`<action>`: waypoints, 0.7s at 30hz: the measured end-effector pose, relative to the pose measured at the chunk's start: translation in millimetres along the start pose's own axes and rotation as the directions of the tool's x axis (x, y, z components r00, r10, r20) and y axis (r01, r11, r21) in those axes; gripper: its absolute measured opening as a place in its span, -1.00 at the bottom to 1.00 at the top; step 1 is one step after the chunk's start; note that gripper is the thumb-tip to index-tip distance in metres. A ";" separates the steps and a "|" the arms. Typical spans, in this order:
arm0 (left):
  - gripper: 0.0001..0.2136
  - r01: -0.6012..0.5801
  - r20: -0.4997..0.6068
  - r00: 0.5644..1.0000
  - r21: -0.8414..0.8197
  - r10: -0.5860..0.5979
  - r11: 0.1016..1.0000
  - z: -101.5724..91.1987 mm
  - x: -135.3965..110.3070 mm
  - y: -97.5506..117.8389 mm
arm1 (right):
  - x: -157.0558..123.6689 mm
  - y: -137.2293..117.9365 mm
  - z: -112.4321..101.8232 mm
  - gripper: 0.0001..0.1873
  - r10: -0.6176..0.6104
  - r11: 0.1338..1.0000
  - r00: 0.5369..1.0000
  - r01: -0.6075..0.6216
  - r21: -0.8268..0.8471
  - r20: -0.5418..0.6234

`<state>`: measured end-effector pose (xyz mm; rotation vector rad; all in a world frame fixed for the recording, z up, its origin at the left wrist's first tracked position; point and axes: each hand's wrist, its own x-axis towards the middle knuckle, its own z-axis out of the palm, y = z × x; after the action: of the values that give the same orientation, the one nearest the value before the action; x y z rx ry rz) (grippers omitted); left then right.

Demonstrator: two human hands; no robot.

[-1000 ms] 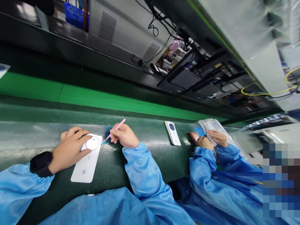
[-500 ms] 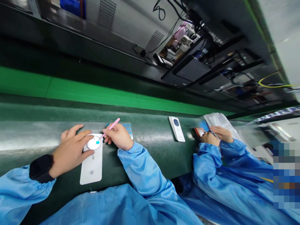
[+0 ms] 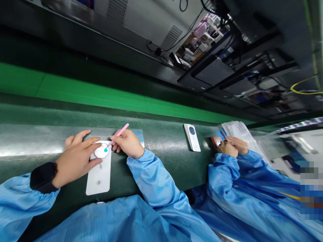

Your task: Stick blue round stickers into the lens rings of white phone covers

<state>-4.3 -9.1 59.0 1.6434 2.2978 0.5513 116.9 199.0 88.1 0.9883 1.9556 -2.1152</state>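
A white phone back cover [image 3: 102,173] with a round camera ring [image 3: 100,152] lies flat on the green bench in front of me. My left hand [image 3: 75,159] rests over its left edge, fingers spread, with fingertips touching around the ring. Inside the ring is a small blue dot [image 3: 106,150]. My right hand [image 3: 130,143] pinches pink tweezers [image 3: 123,129], their thin dark tip down by the blue dot. Whether the tip touches the dot I cannot tell. Partly hidden behind my right hand is a sheet of blue dots [image 3: 138,135].
To the right stands a small stack of white phone covers [image 3: 193,138]. Farther right, a co-worker's hands [image 3: 232,147] handle a small item beside an orange-red piece [image 3: 215,141] and clear plastic bags [image 3: 239,132]. A green wall strip [image 3: 101,89] runs behind the bench.
The camera view has shifted slightly. Both my hands keep nearly the same places on the cover, and the tweezers stay at the ring. The co-worker's hands moved a little.
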 end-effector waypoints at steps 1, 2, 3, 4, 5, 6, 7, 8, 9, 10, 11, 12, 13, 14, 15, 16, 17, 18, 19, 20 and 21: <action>-0.55 0.002 0.002 1.000 0.003 -0.002 1.000 0.2 0.0 -0.4 | 0.3 0.3 0.1 -0.67 -0.002 1.000 1.000 0.002 -0.001 -0.002; -0.54 0.003 0.004 1.000 0.006 -0.003 1.000 0.3 0.0 -0.7 | 0.7 0.8 0.1 -0.67 -0.004 1.000 1.000 0.004 -0.003 -0.004; -0.54 0.004 0.004 1.000 0.006 -0.004 1.000 0.4 0.0 -0.9 | 1.1 1.4 0.1 -0.67 -0.006 1.000 1.000 0.006 -0.005 -0.003; -0.54 0.003 0.004 1.000 0.006 -0.003 1.000 0.4 0.0 -1.0 | 1.6 2.0 0.0 -0.66 -0.009 1.000 1.000 0.009 -0.006 -0.001; -0.54 0.002 0.003 1.000 0.004 -0.002 1.000 0.3 0.1 -1.0 | 2.0 2.6 0.0 -0.65 -0.011 1.000 1.000 0.011 -0.007 0.000; -0.54 0.000 0.003 1.000 0.001 0.000 1.000 0.1 0.1 -0.9 | 2.2 2.9 0.0 -0.64 -0.012 1.000 1.000 0.012 -0.006 -0.001; -0.54 -0.001 0.001 1.000 -0.002 0.001 1.000 -0.2 0.2 -0.7 | 2.4 3.0 0.2 -0.64 -0.011 1.000 1.000 0.011 -0.003 -0.004; -0.54 0.000 0.002 1.000 -0.005 0.000 1.000 -0.5 0.2 -0.6 | 2.4 2.8 0.4 -0.64 -0.010 1.000 1.000 0.010 0.003 -0.008; -0.54 0.003 0.004 1.000 -0.008 -0.003 1.000 -0.8 0.2 -0.3 | 2.3 2.4 0.8 -0.65 -0.007 1.000 1.000 0.007 0.012 -0.013; -0.55 0.007 0.006 1.000 -0.008 -0.007 1.000 -1.1 0.2 -0.1 | 2.1 1.9 1.2 -0.66 -0.004 1.000 1.000 0.004 0.022 -0.018; -0.55 0.011 0.006 1.000 -0.008 -0.011 1.000 -1.2 0.1 0.0 | 1.9 1.3 1.5 -0.67 0.001 1.000 1.000 -0.001 0.031 -0.022; -0.56 0.014 0.005 1.000 -0.007 -0.014 1.000 -1.2 0.0 0.1 | 1.7 0.8 1.9 -0.69 0.005 0.999 1.000 -0.004 0.037 -0.025; -0.56 0.014 0.003 1.000 -0.007 -0.014 1.000 -1.1 -0.2 0.1 | 1.5 0.6 2.1 -0.69 0.007 0.999 1.000 -0.006 0.040 -0.025; -0.56 0.010 -0.001 1.000 -0.008 -0.010 1.000 -0.9 -0.4 0.0 | 1.5 0.6 2.2 -0.69 0.007 0.999 1.000 -0.007 0.038 -0.023; -0.56 0.006 -0.006 1.000 -0.008 -0.006 1.000 -0.6 -0.5 -0.2 | 1.5 0.9 2.1 -0.68 0.005 0.999 1.000 -0.005 0.036 -0.021; -0.56 0.002 -0.010 1.000 -0.008 -0.002 1.000 -0.4 -0.7 -0.4 | 1.6 1.4 2.0 -0.67 0.002 1.000 1.000 -0.001 0.031 -0.017; -0.56 0.000 -0.013 1.000 -0.006 0.000 1.000 -0.2 -0.8 -0.6 | 1.8 2.1 1.7 -0.65 -0.002 1.000 1.000 0.003 0.025 -0.015; -0.57 0.000 -0.013 1.000 -0.004 0.000 1.000 -0.1 -0.8 -0.8 | 2.1 2.9 1.4 -0.64 -0.006 1.000 1.000 0.006 0.019 -0.013; -0.57 0.002 -0.011 1.000 -0.002 -0.002 1.000 -0.1 -0.8 -1.0 | 2.3 3.6 1.0 -0.64 -0.008 1.000 1.000 0.008 0.012 -0.011; -0.57 0.003 -0.008 1.000 -0.002 -0.003 1.000 -0.3 -0.7 -1.1 | 2.5 4.3 0.7 -0.64 -0.010 1.000 1.000 0.010 0.005 -0.012; -0.57 0.005 -0.004 1.000 -0.003 -0.005 1.000 -0.5 -0.6 -1.1 | 2.7 4.8 0.5 -0.64 -0.011 1.000 1.000 0.011 0.000 -0.011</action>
<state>-5.2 -10.0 59.0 1.6359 2.3027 0.5570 116.9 198.6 82.5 0.9944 1.9706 -2.1197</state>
